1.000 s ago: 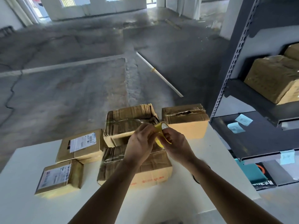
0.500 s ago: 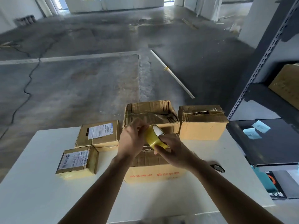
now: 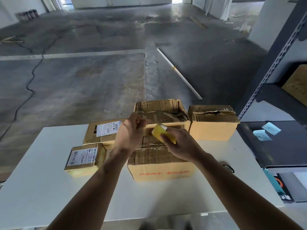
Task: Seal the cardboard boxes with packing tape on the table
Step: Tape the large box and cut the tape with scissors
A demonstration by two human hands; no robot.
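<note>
Gripping yellow tape (image 3: 163, 134) in right hand (image 3: 181, 143), above red-print box (image 3: 162, 173) on desk (image 3: 49, 188). Pinching with left hand (image 3: 131, 131) just beside the roll, hands close together; on tape end or nothing, cannot tell. Red print too blurred to read. Beyond hands: open box (image 3: 159, 105), torn box (image 3: 214, 128) right of it. Left of left hand: labelled box (image 3: 101, 133) with barcode sticker, small box (image 3: 83, 158) with white label, text unreadable.
</note>
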